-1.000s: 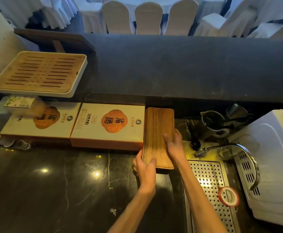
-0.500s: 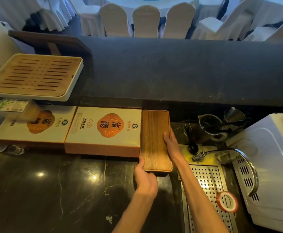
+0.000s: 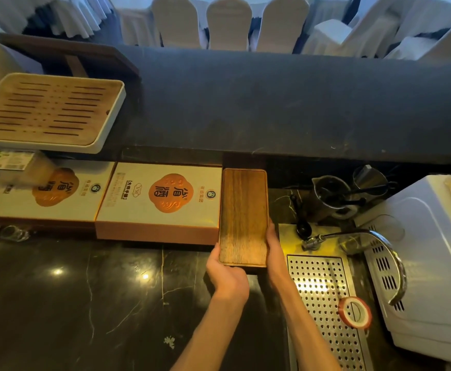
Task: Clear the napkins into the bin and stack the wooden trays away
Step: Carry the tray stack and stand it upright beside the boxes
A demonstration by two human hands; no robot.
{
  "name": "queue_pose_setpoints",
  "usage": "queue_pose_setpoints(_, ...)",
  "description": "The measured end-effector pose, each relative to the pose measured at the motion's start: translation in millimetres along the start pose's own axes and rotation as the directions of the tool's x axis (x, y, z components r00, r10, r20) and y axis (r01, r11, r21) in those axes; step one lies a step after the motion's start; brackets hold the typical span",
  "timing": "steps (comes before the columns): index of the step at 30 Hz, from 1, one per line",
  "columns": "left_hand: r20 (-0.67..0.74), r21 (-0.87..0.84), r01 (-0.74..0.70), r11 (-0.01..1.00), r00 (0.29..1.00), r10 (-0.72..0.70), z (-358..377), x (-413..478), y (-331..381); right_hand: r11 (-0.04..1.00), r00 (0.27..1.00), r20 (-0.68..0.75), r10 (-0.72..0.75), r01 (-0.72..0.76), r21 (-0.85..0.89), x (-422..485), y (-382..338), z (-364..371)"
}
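Sliding back toward the wall in the head view, the wooden tray (image 3: 243, 216) now lies flush beside the gift box (image 3: 162, 200), so stacking seems nearly done. Left hand (image 3: 225, 274) clasps its near corner; right hand (image 3: 273, 246) presses the right edge, tray stretching away between them.

The tray (image 3: 243, 218) has slid further back beside the box (image 3: 162, 199), the left hand (image 3: 225, 274) shifting from its top to its near corner.
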State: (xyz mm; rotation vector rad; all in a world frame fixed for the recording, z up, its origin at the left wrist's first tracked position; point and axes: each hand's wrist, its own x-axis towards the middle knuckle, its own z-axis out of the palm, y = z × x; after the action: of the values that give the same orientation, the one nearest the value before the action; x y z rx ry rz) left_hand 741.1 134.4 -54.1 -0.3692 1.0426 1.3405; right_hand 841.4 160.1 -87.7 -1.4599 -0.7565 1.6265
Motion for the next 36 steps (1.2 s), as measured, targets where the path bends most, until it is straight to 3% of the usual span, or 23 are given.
queue_pose_setpoints(3, -0.049, 0.055, -0.01, 0.998, 0.999, 0.013, -5, 9, -7, 0.999, 1.0, -0.005, 0.008, -0.009, -0.046, 2, -5, 2)
queue_pose_setpoints(6, -0.033, 0.193, -0.107, 0.975, 0.993, 0.115, -15, 10, -11, 0.994, 0.999, 0.039, -0.019, 0.023, -0.108, 7, -6, -5)
queue_pose_setpoints(10, 0.094, 0.554, -0.155, 0.818, 0.988, 0.123, -34, 16, -1, 0.99, 0.998, 0.051, 0.024, -0.017, -0.141, 6, -2, -10)
queue_pose_setpoints(12, 0.169, 0.643, -0.177, 0.745, 0.982, 0.088, -40, 23, 9, 0.992, 0.999, 0.035, 0.04, -0.036, -0.119, 1, 7, -8)
queue_pose_setpoints(22, 0.266, 0.717, -0.191, 0.67, 0.964, -0.01, -53, 41, 19, 0.961, 0.992, 0.113, -0.048, 0.077, -0.267, 4, 3, -13)
queue_pose_setpoints(32, 0.261, 0.709, -0.212, 0.672, 0.965, 0.028, -48, 35, 17, 0.974, 0.993, 0.119, 0.006, 0.021, -0.226, 2, -11, -18)
queue_pose_setpoints(36, 0.293, 0.731, -0.251, 0.634, 0.955, 0.041, -50, 34, 25, 0.947, 0.993, 0.11, 0.03, 0.007, -0.32, -20, -4, -31)
